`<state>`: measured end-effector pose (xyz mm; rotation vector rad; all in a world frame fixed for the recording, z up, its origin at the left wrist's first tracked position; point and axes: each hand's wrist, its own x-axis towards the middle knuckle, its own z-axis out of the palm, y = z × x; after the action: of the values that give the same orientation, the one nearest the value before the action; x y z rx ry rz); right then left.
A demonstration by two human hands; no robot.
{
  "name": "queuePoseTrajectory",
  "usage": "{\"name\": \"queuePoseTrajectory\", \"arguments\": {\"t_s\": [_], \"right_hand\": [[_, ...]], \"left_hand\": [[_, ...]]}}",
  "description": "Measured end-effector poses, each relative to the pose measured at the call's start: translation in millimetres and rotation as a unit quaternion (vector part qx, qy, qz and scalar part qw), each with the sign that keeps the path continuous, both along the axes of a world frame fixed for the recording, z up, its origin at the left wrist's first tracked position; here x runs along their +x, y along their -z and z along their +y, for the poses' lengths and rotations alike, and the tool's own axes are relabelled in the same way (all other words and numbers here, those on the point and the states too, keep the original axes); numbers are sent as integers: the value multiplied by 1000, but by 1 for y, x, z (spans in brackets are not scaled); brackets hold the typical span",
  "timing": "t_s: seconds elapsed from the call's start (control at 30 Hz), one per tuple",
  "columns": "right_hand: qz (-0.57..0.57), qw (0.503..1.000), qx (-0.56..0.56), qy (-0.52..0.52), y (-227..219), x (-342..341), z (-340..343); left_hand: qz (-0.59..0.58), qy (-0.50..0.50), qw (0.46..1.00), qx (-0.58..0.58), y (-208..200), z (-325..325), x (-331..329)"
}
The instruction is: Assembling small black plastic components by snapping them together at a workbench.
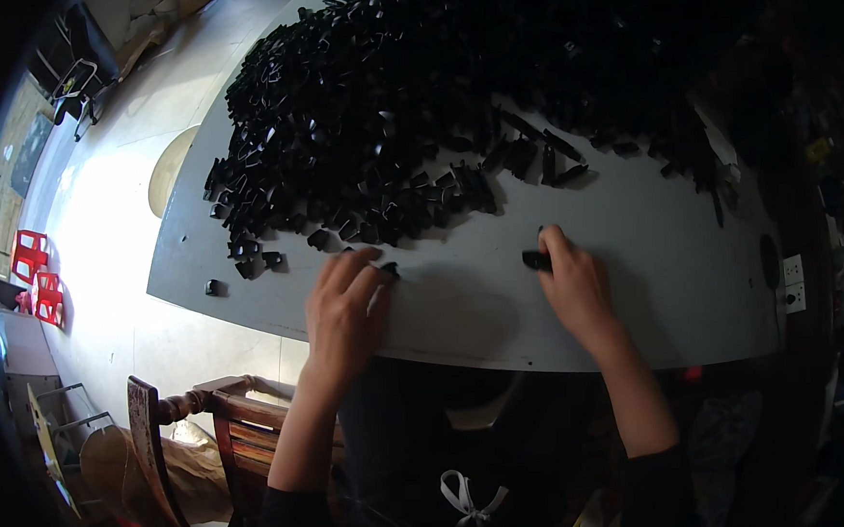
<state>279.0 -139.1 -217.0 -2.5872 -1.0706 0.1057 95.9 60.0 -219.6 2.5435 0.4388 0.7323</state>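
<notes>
My left hand point(342, 302) is over the near part of the grey table, its fingers bent together round a small black plastic piece point(390, 269) that shows beside the fingertips. To the right, my right hand point(576, 288) pinches a short dark black part point(536, 260) between thumb and fingers; its far side is hidden by the hand. Beyond both hands lies a large heap of small black plastic pieces point(336, 124), many of them curved and shiny. Several longer black strips point(560, 146) lie at the heap's near edge.
The grey tabletop point(465, 328) ends close to my body. A wooden chair point(249, 429) stands at the near left, and red stools point(30, 256) stand on the floor far left. One loose black piece point(214, 288) lies near the table's left edge. A wall socket point(793, 284) is at the right.
</notes>
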Motion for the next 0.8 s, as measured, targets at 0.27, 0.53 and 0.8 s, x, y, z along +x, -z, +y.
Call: {"name": "queuePoseTrajectory", "arguments": {"t_s": [0.27,0.53,0.8], "right_hand": [[110,979,111,-131,-11,-60,-19],[-38,953,175,-245,-38,-67,-17],[-60,950,148,-268,-43,-64,-22]], "left_hand": [[-73,136,959,-239,-18,-45,-7],[-64,169,955,-236,-25,-51,-16],[-78,224,942,-236,-22,-51,-18]]}}
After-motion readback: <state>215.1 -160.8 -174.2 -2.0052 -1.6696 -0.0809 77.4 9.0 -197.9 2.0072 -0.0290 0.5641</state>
